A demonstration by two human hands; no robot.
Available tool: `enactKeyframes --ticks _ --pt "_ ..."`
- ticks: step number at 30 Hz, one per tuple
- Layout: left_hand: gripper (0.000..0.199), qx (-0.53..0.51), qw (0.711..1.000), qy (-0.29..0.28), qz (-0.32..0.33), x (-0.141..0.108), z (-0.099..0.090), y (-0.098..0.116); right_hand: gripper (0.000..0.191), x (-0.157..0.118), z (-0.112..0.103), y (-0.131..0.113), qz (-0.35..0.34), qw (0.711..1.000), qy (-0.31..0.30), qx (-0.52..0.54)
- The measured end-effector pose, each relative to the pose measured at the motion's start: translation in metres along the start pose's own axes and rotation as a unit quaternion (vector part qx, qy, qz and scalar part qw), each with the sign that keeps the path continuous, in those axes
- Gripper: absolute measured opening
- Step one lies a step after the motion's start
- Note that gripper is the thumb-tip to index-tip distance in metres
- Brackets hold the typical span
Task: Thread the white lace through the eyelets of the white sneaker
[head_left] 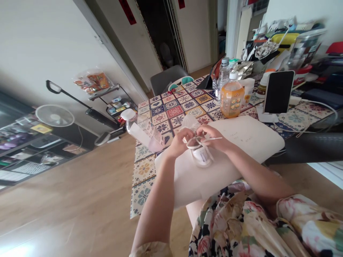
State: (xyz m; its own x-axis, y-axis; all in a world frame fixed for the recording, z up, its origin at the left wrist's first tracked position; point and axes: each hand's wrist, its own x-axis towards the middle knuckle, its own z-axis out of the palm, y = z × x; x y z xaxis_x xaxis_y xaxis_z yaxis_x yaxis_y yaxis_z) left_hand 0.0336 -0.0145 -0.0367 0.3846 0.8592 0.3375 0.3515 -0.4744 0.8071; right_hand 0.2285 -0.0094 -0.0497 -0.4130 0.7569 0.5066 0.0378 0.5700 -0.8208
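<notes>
A small white shoe [201,157] stands on a large white sheet [241,137] at the near side of the table, its heel towards me. My left hand [180,142] is at the shoe's left side, with thumb and finger closed on a pale shoelace [209,151]. From the right, my right hand [215,138] pinches the lace too, above the shoe's opening. A loop and a loose end of lace hang over the shoe's right side. Both hands meet over the front of the shoe, and my fingers partly hide the knot area.
Left of the sheet, a clear bottle with a white cap [146,132] stands on the patterned tablecloth [175,110]. An orange-labelled bottle [232,96], a phone on a stand [278,92] and a white cable [321,104] are at the right. A grey chair [168,78] is beyond.
</notes>
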Motion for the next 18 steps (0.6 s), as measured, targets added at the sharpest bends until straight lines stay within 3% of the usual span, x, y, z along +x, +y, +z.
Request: enactKeyframes --ticks 7,12,15,18 --pt "0.024 -0.03 0.999 0.014 -0.006 -0.0002 0.0013 -0.0083 0.011 0.0011 -0.0009 0.0035 -0.003 1.0 -0.013 0.021" --pt "0.032 -0.094 0.995 0.012 -0.016 -0.0008 0.001 -0.0067 0.029 0.0004 -0.0022 0.0008 0.029 0.991 -0.02 0.126" --pt "0.042 -0.19 0.981 0.027 -0.019 -0.0015 -0.0014 -0.0068 0.037 0.0016 -0.0029 0.002 0.066 0.969 0.034 0.235" --pt "0.051 -0.245 0.964 0.108 -0.006 -0.0019 -0.0079 -0.0077 0.045 0.005 -0.0065 0.0038 0.064 0.936 0.146 0.315"
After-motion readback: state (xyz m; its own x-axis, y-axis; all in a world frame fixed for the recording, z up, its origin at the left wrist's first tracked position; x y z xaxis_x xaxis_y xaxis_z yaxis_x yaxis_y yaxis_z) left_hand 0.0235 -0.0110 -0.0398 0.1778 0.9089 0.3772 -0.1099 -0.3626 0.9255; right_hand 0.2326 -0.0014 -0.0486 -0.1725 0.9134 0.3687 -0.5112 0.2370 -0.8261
